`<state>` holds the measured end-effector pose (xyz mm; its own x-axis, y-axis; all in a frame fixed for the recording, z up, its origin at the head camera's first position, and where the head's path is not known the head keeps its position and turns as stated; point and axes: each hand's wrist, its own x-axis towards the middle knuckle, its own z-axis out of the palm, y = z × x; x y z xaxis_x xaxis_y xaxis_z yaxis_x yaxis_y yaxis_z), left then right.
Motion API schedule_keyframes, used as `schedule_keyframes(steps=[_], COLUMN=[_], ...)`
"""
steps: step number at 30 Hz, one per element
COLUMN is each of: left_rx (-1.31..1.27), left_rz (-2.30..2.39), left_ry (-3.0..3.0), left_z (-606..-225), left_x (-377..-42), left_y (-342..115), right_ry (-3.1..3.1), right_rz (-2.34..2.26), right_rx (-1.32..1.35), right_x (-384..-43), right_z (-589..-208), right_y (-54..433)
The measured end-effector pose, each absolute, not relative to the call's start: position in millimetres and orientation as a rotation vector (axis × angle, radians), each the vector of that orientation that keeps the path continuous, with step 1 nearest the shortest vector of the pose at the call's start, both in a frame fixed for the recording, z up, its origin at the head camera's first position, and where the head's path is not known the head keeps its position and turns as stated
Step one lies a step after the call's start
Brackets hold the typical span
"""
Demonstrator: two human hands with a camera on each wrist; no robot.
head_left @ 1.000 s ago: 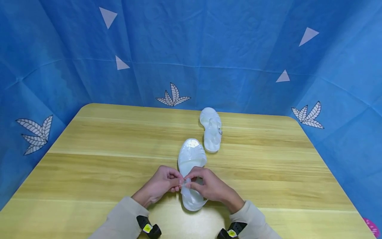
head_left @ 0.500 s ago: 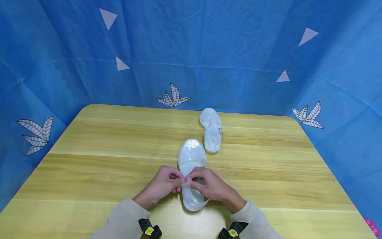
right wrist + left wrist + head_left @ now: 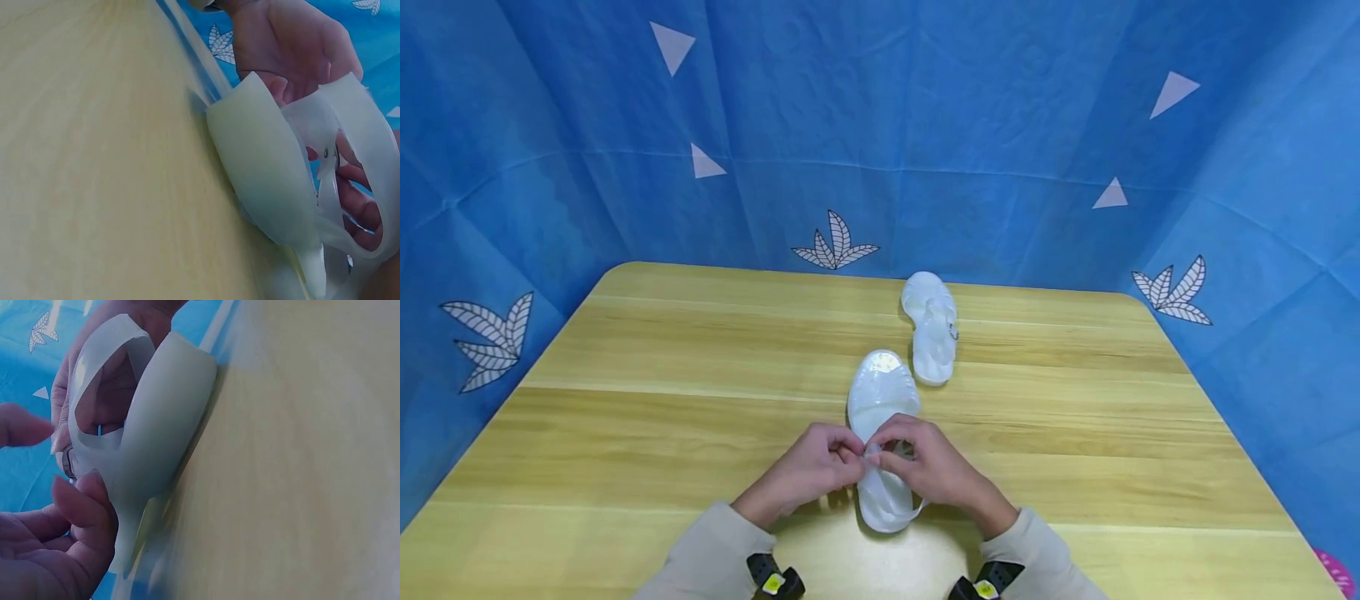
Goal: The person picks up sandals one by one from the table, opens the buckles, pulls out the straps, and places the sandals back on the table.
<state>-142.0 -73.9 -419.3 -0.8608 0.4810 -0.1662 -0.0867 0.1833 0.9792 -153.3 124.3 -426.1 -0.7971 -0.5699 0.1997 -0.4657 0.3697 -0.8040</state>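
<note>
A translucent white jelly sandal (image 3: 880,387) lies toe away from me on the table, both hands at its ankle strap. My right hand (image 3: 928,458) pinches the strap by the small metal buckle (image 3: 67,462), on the sandal's left side. My left hand (image 3: 822,462) is at the same spot; in the left wrist view its thumb lies against the sandal's side while the forefinger stands apart, a gap between them. The strap loop (image 3: 369,150) arches over the heel (image 3: 262,169). Fingers partly hide the buckle in the head view.
A second white sandal (image 3: 934,354), with its own buckle, lies farther back, just right of the first one's toe. The wooden table (image 3: 662,400) ends at a blue patterned cloth (image 3: 880,108) behind and on both sides. Camera bands (image 3: 775,579) sit on both wrists.
Left fingers, earlier pinching at the strap's end, have shifted slightly and spread apart at the buckle. The right hand keeps its grip; both sandals stay in place.
</note>
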Motion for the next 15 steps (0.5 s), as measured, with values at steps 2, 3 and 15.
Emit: schedule_keyframes(steps=[2,3,15], left_rx=[0.388,0.397,0.378], left_rz=[1.705,1.7,1.692], left_ry=[2.052,2.063,2.112], left_z=[-419.6,-419.9,-422.3], left_x=[-141.7,-141.4,-141.8], left_y=[-73.8,-73.8,-72.4], right_ry=[2.509,2.513,2.626], right_rz=[-1.422,-1.428,-1.457], right_rx=[-0.952,-0.952,-0.901], right_x=[-152.8,-152.6,-148.3], right_z=[-426.6,-427.1,-426.9], right_y=[123.6,123.1,116.1])
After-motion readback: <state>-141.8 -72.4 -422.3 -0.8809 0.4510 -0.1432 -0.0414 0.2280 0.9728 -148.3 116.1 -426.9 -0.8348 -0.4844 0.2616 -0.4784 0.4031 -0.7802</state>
